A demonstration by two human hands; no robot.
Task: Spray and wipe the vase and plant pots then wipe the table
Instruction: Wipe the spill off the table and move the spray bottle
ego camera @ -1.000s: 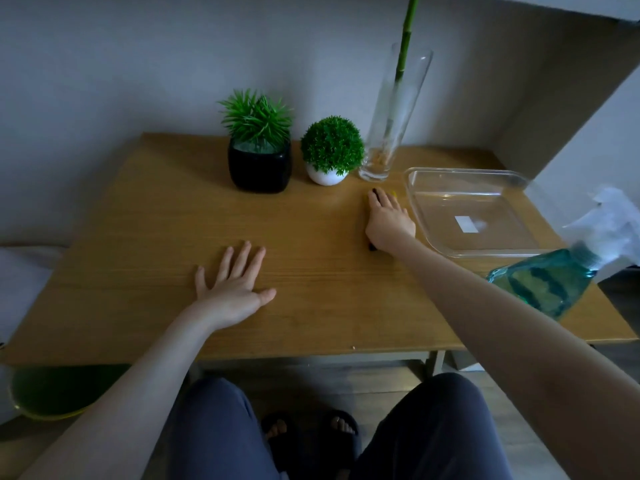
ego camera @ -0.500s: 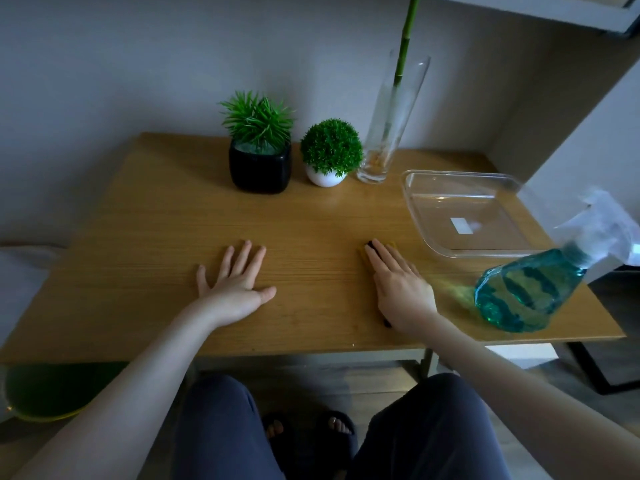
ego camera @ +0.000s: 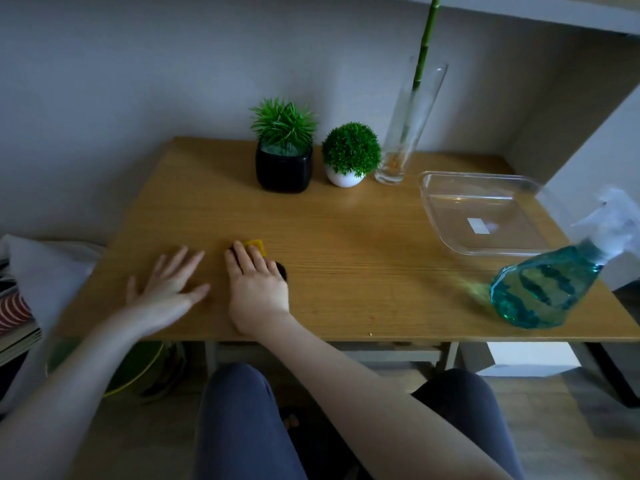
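Note:
My right hand (ego camera: 258,289) presses flat on a yellow and black sponge (ego camera: 255,244) near the front left of the wooden table (ego camera: 346,244); only the sponge's edges show past my fingers. Just left of it, my left hand (ego camera: 166,289) rests flat on the table with fingers spread. At the back stand a black square pot (ego camera: 284,169) with a spiky plant, a white round pot (ego camera: 346,177) with a ball-shaped plant, and a tall glass vase (ego camera: 408,133) holding a green stem. A blue spray bottle (ego camera: 543,289) stands at the front right.
A clear plastic tray (ego camera: 481,216) lies on the table's right side, behind the spray bottle. A wall closes the back, a shelf panel the right. Stacked items (ego camera: 17,317) sit to the left of the table, and a green bowl (ego camera: 138,368) under it.
My right hand slid the sponge from near the vase toward the front edge, then left across the table to beside my left hand. My left hand stayed put.

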